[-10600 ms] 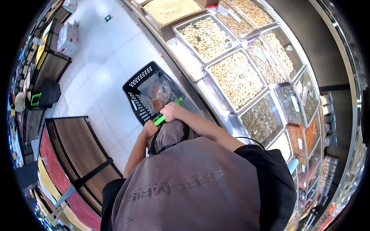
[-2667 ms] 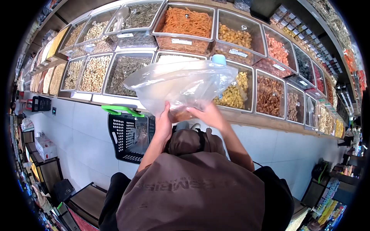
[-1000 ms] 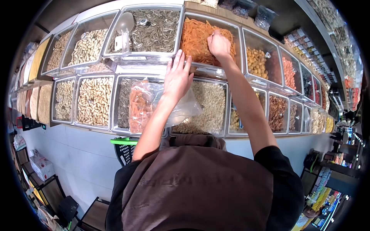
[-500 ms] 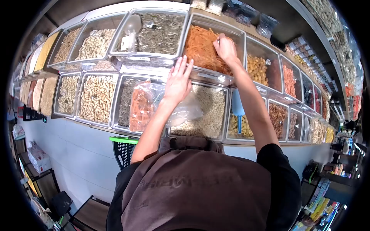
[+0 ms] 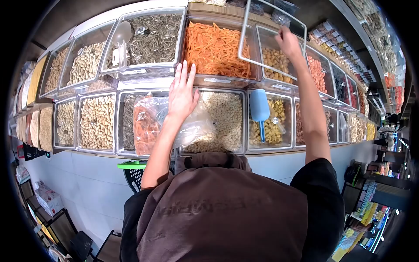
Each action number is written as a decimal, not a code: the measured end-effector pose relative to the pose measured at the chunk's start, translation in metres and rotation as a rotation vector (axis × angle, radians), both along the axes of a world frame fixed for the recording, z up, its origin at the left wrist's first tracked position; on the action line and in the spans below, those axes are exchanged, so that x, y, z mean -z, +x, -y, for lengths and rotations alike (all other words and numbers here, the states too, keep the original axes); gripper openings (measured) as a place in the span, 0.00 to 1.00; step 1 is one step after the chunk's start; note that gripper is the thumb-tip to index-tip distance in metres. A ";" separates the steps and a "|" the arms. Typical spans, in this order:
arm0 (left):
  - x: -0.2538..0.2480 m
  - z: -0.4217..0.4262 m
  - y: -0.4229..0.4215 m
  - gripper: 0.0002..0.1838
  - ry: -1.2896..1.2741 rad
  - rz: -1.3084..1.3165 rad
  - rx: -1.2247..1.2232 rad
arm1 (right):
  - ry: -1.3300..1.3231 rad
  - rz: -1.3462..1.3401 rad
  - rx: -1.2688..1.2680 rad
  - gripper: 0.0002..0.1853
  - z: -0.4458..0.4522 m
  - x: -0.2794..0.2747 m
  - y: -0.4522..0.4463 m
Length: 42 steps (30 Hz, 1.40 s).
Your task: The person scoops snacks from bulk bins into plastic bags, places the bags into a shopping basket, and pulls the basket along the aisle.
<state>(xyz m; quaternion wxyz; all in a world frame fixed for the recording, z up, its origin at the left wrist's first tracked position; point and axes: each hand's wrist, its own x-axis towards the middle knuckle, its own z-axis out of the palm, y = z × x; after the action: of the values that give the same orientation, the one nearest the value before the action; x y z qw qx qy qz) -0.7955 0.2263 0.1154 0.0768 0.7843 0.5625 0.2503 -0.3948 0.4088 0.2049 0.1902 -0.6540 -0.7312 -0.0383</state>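
Observation:
My right hand is closed on a clear bin lid, which is tilted over the neighbouring bin of round yellowish nuts. Beside it, the bin of shredded orange strips stands uncovered. My left hand has its fingers stretched out, the tips at the front left corner of the orange-strip bin. Under my left forearm, a clear plastic bag containing orange pieces lies on the lower-row bins. What the lid's handle looks like is hidden by my fingers.
A blue scoop rests on the bin of yellow pieces. Sunflower seeds fill the bin to the left, with a pale scoop there. Peanuts stand further left. A green-handled basket is below the counter.
My right hand has lifted the lid off the orange strips and carried it to the right. My left hand stays near the bin's front corner. The view has shifted slightly.

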 end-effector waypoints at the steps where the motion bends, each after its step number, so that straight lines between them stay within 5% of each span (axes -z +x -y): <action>1: -0.001 0.000 0.000 0.45 -0.006 0.000 -0.001 | 0.001 0.001 -0.036 0.15 0.004 0.004 0.019; 9: -0.015 0.001 -0.016 0.40 -0.091 0.079 0.099 | -0.111 0.101 0.020 0.13 0.039 0.025 0.093; 13: -0.043 0.022 -0.042 0.34 -0.292 0.440 0.018 | -0.134 0.059 0.016 0.12 0.047 0.039 0.112; 19: -0.044 0.079 -0.091 0.32 -0.262 0.301 -0.077 | -0.145 0.062 0.035 0.11 0.045 0.050 0.132; 23: -0.030 0.112 -0.105 0.42 -0.312 0.263 -0.140 | -0.097 0.132 -0.023 0.11 0.043 0.052 0.137; 24: -0.014 0.121 -0.113 0.54 -0.353 0.142 -0.143 | -0.088 0.156 -0.027 0.12 0.042 0.052 0.139; 28: -0.003 0.150 -0.101 0.70 -0.481 -0.076 -0.189 | -0.147 0.098 0.095 0.15 0.050 0.049 0.126; 31: -0.002 0.163 -0.091 0.69 -0.461 -0.123 -0.129 | 0.070 0.247 0.067 0.17 0.078 0.030 0.087; 32: -0.001 0.165 -0.085 0.54 -0.407 -0.080 -0.171 | 0.121 0.177 0.076 0.18 0.091 0.018 0.060; 33: 0.014 0.167 -0.089 0.54 -0.409 -0.087 -0.180 | 0.172 0.102 0.086 0.19 0.102 0.011 0.039; 36: 0.055 0.163 -0.107 0.28 -0.168 0.111 -0.254 | 0.212 -0.045 -0.010 0.20 0.134 -0.002 -0.012; 42: 0.055 0.168 -0.142 0.18 -0.077 0.782 -0.442 | 0.217 -0.268 -0.145 0.18 0.195 0.015 -0.067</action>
<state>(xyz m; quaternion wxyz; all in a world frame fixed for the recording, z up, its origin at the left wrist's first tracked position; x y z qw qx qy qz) -0.9380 0.0585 0.0608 0.2575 0.4882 0.6540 0.5173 -0.4622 0.2136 0.1901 0.3578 -0.5745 -0.7360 -0.0156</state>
